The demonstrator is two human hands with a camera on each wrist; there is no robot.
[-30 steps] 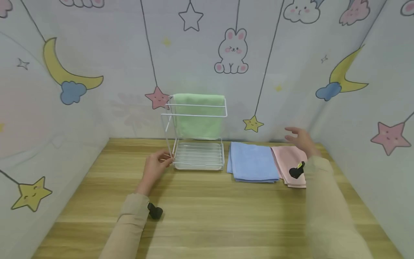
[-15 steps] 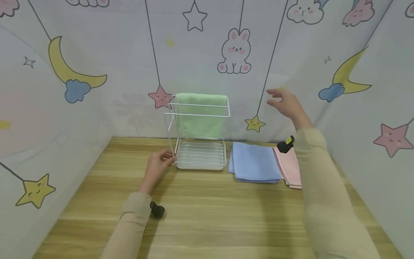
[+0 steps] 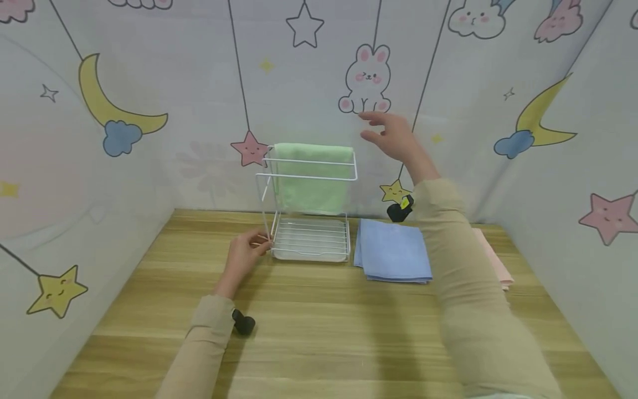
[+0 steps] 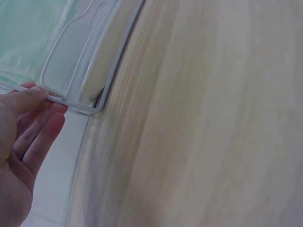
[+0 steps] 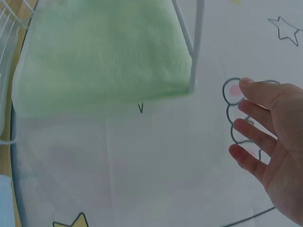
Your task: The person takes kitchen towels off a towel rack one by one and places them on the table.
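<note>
Wht wire rack (image 3: 306, 177) upright on tbl (image 3: 319, 343), grn towel (image 3: 314, 194) hung at top rear

In the head view the right sleeve (image 3: 461, 260) hides most of the pink cloth (image 3: 493, 257) toward four o'clock; the left wrist view crops the left hand (image 4: 19, 156) past eight, the green towel (image 4: 28, 38) at ten.

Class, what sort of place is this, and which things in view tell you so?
Probably a small staged tabletop booth, perhaps for filming: cartoon-printed walls surround a wood-grain table, with a white wire rack and green cloth set out.
</note>
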